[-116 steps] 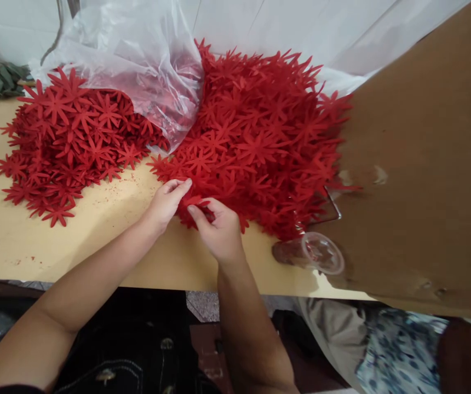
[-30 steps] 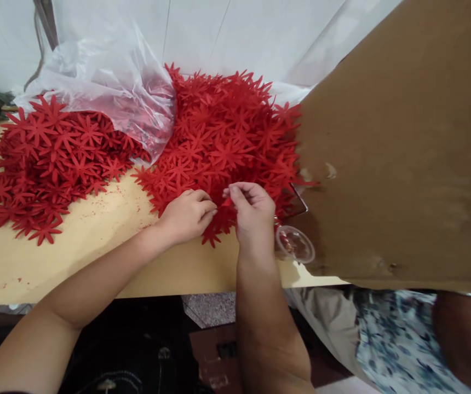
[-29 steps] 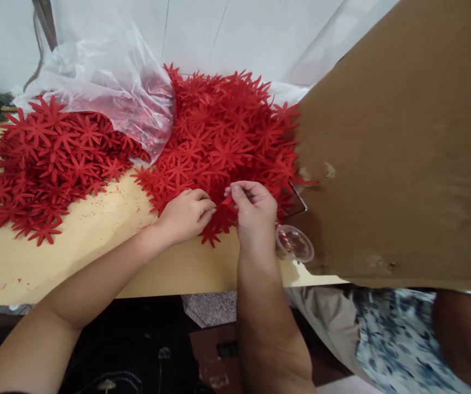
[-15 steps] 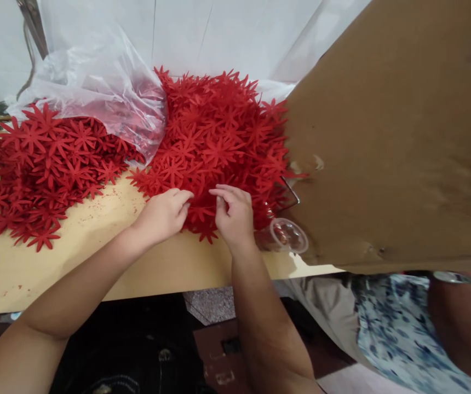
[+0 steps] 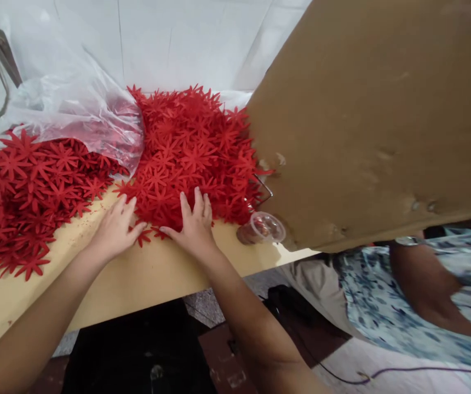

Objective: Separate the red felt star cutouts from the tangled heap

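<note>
Red star-shaped petal pieces (image 5: 192, 148) lie heaped in the middle of the table. At the heap's front left edge is my left hand (image 5: 114, 227), fingers spread, with nothing visible in it. My right hand (image 5: 194, 224) reaches over the front of the same heap, its fingers apart and the fingertips at the pieces. A few loose petals (image 5: 143, 236) lie between my two thumbs. Whether my fingertips press on the heap or hover just above it, I cannot tell.
A second red heap (image 5: 26, 197) lies at left, partly under a clear plastic bag (image 5: 83, 117). To the right stand a clear plastic cup (image 5: 266, 227) and a large cardboard sheet (image 5: 367, 126). Beyond the cardboard sits a person in a patterned garment (image 5: 387, 295). A white wall (image 5: 202, 44) rises behind.
Both hands have opened from closed, pinched fingers to spread fingers. My left hand has moved left and my right hand has shifted left too. The whole view has also shifted.
</note>
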`<state>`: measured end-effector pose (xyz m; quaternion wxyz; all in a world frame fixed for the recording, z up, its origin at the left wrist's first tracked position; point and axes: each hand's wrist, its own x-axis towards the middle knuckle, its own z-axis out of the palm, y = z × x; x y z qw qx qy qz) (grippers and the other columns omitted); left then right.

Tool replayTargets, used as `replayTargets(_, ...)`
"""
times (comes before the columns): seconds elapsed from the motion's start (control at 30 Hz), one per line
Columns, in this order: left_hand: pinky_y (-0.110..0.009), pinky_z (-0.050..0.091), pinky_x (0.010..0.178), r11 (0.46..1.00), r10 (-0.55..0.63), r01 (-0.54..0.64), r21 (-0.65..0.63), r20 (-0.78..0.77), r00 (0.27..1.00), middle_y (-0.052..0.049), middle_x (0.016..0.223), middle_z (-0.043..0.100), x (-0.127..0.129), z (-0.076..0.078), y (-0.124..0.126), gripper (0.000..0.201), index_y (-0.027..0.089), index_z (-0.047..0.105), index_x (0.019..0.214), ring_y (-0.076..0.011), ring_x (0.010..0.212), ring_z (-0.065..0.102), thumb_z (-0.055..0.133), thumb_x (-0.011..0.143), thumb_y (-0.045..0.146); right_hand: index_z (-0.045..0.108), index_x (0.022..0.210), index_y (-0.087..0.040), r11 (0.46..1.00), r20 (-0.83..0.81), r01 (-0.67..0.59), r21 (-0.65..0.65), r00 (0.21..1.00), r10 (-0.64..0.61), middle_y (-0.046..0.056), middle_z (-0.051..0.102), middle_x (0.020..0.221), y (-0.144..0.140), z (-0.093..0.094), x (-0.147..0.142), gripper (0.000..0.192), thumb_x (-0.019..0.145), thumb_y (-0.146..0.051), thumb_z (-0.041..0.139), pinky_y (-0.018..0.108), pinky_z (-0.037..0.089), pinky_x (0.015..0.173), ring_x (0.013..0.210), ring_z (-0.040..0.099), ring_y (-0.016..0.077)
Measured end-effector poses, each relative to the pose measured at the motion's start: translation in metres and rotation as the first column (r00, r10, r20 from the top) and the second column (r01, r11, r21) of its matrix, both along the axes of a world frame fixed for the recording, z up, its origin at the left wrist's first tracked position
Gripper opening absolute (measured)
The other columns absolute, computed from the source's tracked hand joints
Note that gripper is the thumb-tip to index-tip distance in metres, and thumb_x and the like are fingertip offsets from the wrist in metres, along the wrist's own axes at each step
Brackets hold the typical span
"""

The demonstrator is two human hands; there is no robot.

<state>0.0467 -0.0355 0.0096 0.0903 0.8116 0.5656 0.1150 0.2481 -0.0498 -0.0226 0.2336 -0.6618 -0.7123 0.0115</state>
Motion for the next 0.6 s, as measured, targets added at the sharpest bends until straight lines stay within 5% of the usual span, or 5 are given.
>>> replayTargets(0.17,-0.046,0.026,0.106,0.995,-0.035,0.03,-0.091,-0.046,0.998,-0.023,0.145,0.022,0.028,-0.017,0.016,0.07,0.006,0.026,0.136,-0.0337,0.133,0.025,0.041,0.082,0.046,0.018,0.14,-0.014,0.991,-0.11,0.131,-0.039,0.985,-0.134,0.023,0.002,0.147,0.015,0.011,0.01,0.109,0.055,-0.067,0.062,0.06,0.017,0.102,0.134,0.002,0.0435)
replayTargets(0.33,-0.041,0.036,0.1,0.989,-0.065,0.079,-0.126,0.112,0.992,-0.021,0.13,0.046,0.054,-0.019,0.032,0.054,0.006,0.044,0.12,-0.03,0.119,0.046,0.055,0.072,0.026,-0.002,0.141,-0.008,0.978,-0.237,0.009,-0.208,0.97,-0.059,0.029,-0.001,0.144,0.022,0.002,0.007,0.127,0.048,-0.05,0.074,0.053,0.028,0.101,0.134,0.015,0.0399)
replayTargets(0.43,-0.037,0.045,0.088,0.971,-0.068,0.132,-0.2,0.298,0.952,-0.015,0.109,0.06,0.066,-0.022,0.038,0.039,0.011,0.052,0.105,-0.0258,0.1,0.057,0.054,0.067,0.017,0.002,0.141,-0.009,0.985,-0.197,-0.038,-0.169,0.98,0.004,0.028,0.006,0.144,0.03,-0.005,-0.005,0.11,0.057,-0.03,0.07,0.051,0.032,0.099,0.129,0.029,0.0383)
replayTargets(0.6,-0.035,0.044,0.09,0.955,-0.02,0.182,-0.235,0.56,0.828,-0.011,0.103,0.06,0.074,-0.035,0.046,0.036,0.011,0.051,0.105,-0.0205,0.099,0.056,0.046,0.069,0.01,0.046,0.123,-0.009,0.996,-0.229,-0.033,-0.078,0.973,0.015,0.021,0.05,0.119,0.052,-0.006,-0.007,0.051,0.072,-0.014,0.048,0.042,0.041,0.091,0.106,0.053,0.0288)
